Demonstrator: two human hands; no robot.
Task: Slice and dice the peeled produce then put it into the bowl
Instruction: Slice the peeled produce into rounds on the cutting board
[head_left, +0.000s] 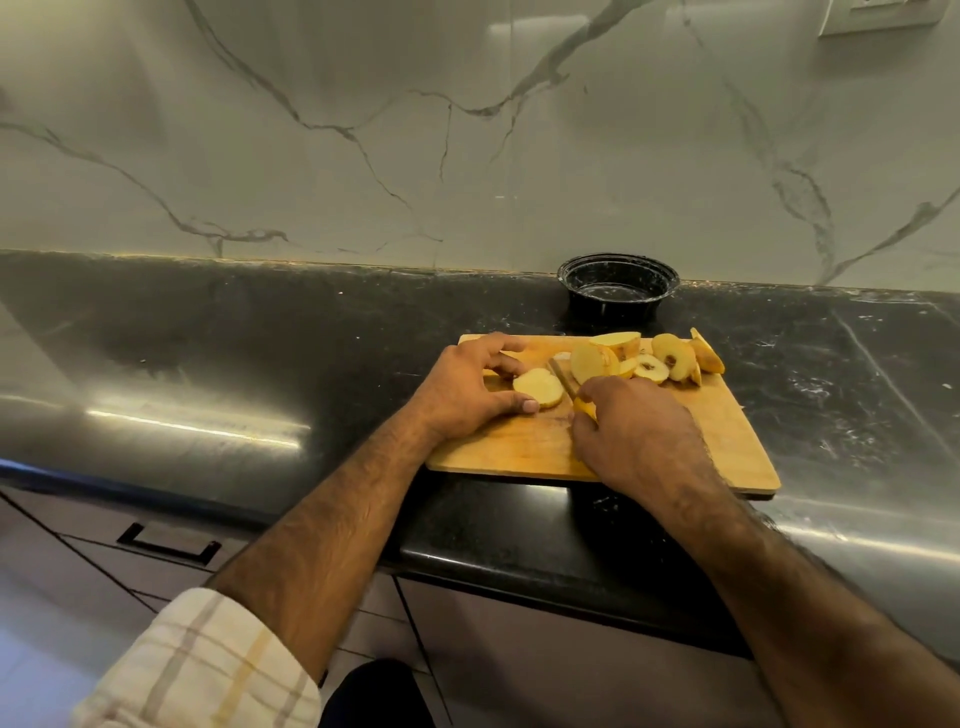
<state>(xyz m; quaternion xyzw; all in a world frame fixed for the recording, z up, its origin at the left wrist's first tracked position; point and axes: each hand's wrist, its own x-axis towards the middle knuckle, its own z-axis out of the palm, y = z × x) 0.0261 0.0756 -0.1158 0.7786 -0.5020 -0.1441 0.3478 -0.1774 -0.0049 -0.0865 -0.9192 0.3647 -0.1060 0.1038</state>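
Peeled pale-yellow produce lies on the rectangular wooden cutting board (727, 431) in two lots: one round flat slice (539, 387) at the board's left part, and a cluster of cut slices (649, 358) toward the far right corner, some showing seed cavities. The person's left hand (467, 387) grips the single slice, thumb at its near edge and fingers curled over its far side. The right hand (634, 431) is clamped on the yellow handle of a small knife (566, 382), whose blade angles up between the single slice and the cluster.

Slicing looks largely done, since no whole piece is visible. Dicing seems barely begun, as every piece appears to be a full slice. Beyond the board's far edge, near the wall, stands the round black plastic bowl (618, 285); nothing from the board shows inside it, so the transfer is not yet done. Board and bowl sit on a dark polished stone counter (260, 338) below a white veined marble backsplash (363, 130).
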